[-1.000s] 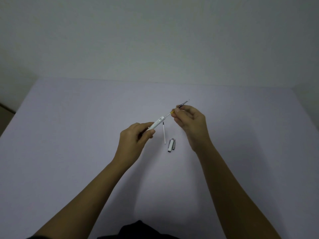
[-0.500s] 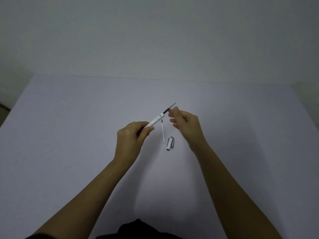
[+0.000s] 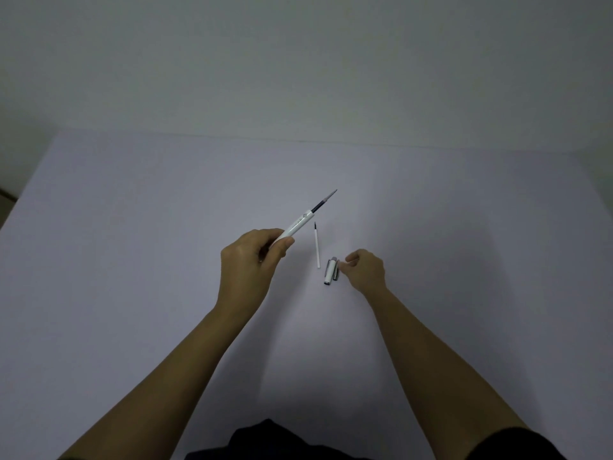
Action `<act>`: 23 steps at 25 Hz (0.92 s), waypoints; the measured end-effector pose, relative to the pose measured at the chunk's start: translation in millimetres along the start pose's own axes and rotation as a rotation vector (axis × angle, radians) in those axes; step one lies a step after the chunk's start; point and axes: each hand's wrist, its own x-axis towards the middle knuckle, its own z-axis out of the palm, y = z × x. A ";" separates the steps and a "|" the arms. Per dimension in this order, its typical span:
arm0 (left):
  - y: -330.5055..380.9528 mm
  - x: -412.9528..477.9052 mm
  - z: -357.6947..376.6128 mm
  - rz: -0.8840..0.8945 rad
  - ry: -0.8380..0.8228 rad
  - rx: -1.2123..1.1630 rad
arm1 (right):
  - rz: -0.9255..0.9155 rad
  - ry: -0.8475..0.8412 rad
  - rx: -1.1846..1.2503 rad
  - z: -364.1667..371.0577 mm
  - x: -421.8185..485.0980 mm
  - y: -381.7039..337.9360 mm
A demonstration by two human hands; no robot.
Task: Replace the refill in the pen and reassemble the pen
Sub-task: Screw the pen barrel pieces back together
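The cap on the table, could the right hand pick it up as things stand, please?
Probably yes. The right hand is empty, its fingertips right beside the cap, and nothing lies between them. The spare refill sits on the cap's far side, clear of the approach.

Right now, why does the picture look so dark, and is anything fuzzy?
Head view: the light is dim and even, with no glare on the pale lilac table; only soft shadows lie beside the forearms. The white pen barrel in the left hand looks sharp, but its small print is unreadable. The far table edge bows, from the wide-angle lens.
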 end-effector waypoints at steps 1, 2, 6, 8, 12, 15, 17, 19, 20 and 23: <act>-0.7 0.0 0.4 -0.003 0.001 -0.001 | 0.001 -0.002 -0.006 1.2 1.1 -0.2; -1.2 0.3 0.7 -0.006 0.002 -0.002 | -0.002 -0.006 -0.019 1.9 1.8 -0.6; -2.7 1.3 2.7 -0.012 -0.001 0.002 | 0.016 0.007 -0.080 3.2 2.6 -0.8; -3.2 0.1 3.8 -0.017 -0.007 -0.005 | 0.026 0.007 -0.100 1.5 1.0 -0.9; -4.9 -1.4 4.7 -0.009 -0.020 0.011 | 0.046 0.019 -0.088 -8.5 -1.8 -0.2; -9.8 -3.4 1.6 -0.010 -0.036 0.017 | 0.042 -0.001 0.343 -25.2 -3.8 -10.7; -13.6 -7.1 -0.4 0.007 -0.055 0.029 | 0.018 -0.028 0.757 -42.3 -11.7 -26.1; -16.6 -10.7 -1.6 0.020 -0.080 0.037 | -0.029 -0.067 0.994 -58.9 -22.7 -40.4; -17.6 -11.8 -2.1 0.024 -0.089 0.038 | -0.056 -0.086 1.048 -64.9 -27.6 -45.7; -17.8 -12.1 -2.2 0.035 -0.106 0.041 | -0.100 -0.126 1.119 -71.7 -38.5 -55.6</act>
